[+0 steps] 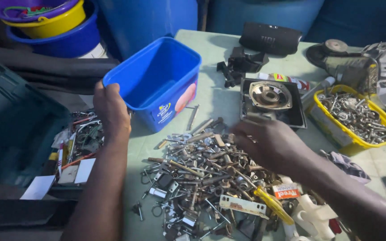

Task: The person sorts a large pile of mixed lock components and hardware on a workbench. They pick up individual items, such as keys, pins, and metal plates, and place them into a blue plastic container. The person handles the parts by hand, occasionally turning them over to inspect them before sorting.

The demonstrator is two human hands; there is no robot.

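Left hand: we observed the left hand (111,108) at 9 o'clock of the frame, fingers curled over the near left rim of the empty blue rectangular plastic tub (157,80) and gripping it.
Blue tub: it stood tilted on the pale green tabletop (211,96) at 11 o'clock of the frame, its open mouth turned toward us.
Right hand: we noted the right hand (266,143) just right of centre, palm down, fingers bent loosely into the far right edge of the loose pile of rusty bolts, screws and brackets (202,178). We could not tell whether the fingers had closed on any piece, as the back of the hand hid them.
Hardware pile: it lay at 6 o'clock of the frame, just beside the tub's near wall, spread between the two forearms.
Yellow-handled tool: a yellow-handled tool (273,205) lay on the pile at 5 o'clock of the right hand.
Black square housing: a black square housing with a round metal centre (271,100) sat at 12 o'clock of the right hand, near it.
Yellow tray: a yellow rectangular plastic tray of silver screws (356,140) stood at 3 o'clock of the frame, well apart from the tub.
Stacked bowls: stacked purple, yellow and blue bowls (45,24) occupied 10 o'clock of the frame.
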